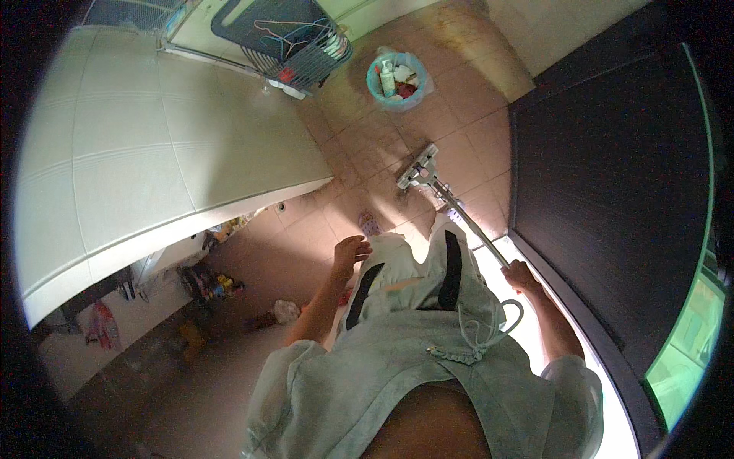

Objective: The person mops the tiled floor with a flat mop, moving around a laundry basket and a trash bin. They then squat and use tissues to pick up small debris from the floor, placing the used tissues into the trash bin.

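Head view, looking straight down your front. Right hand [522,276]: your grip is wrapped shut around the top of the mop handle [472,226], fingers curled over it, forearm coming up from the lower right beside the dark door [612,199]. Mop — a thin metal pole running up and left from that hand to a flat, pale rectangular mop head [417,170], which lies on the reddish tiled floor [382,145], well out in front of you. Left hand [349,252]: your grip holds nothing; fingers loosely bent, resting against the front of your pale green garment at the hip, elbow bent out to the left. Surroundings — a white tiled tabletop [153,153] on the left with clutter beneath it, a teal bucket [396,79] of bottles on the floor beyond the mop head, and a blue wire rack [287,38] at the top.
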The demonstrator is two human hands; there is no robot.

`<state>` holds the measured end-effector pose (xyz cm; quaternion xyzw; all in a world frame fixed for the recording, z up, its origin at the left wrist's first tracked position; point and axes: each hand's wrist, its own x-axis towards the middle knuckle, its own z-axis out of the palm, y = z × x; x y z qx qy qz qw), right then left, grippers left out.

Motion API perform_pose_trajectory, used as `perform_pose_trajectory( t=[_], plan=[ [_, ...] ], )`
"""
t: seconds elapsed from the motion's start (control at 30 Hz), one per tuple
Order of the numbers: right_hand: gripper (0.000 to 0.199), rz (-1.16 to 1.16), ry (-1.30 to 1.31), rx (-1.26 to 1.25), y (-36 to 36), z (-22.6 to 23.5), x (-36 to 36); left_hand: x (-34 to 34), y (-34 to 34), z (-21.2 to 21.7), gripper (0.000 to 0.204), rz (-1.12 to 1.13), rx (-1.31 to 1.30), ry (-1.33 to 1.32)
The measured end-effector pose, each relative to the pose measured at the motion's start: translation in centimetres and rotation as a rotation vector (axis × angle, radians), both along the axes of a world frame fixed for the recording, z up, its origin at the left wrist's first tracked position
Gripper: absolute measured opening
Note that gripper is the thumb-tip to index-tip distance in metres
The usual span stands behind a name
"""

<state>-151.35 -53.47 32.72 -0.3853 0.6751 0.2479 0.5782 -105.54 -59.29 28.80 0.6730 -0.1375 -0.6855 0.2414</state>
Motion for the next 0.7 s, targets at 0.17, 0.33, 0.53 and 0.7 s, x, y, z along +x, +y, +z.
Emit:
perform_pose_trajectory(
  t=[0.17,0.33,0.53,0.7],
  plan=[
    [0.043,0.076,-0.076,-0.082,-0.1,2.0,-0.3,-0.2,4.4,-1.7,0.032,-0.081,0.032,0.018],
    [0.044,-0.039,-0.203,-0.213,-7.0,-2.2,6.5,2.4,4.1,2.2,0.033,0.054,0.064,-0.009],
    [0.033,-0.114,-0.369,-0.079,-14.3,-6.7,19.4,10.5,8.4,0.3,0.035,0.009,-0.085,-0.162],
    [0.015,0.891,-0.356,-0.516,-10.9,-15.5,22.5,13.1,11.4,-1.1,0.032,0.156,-0.018,-0.145]
  ],
)
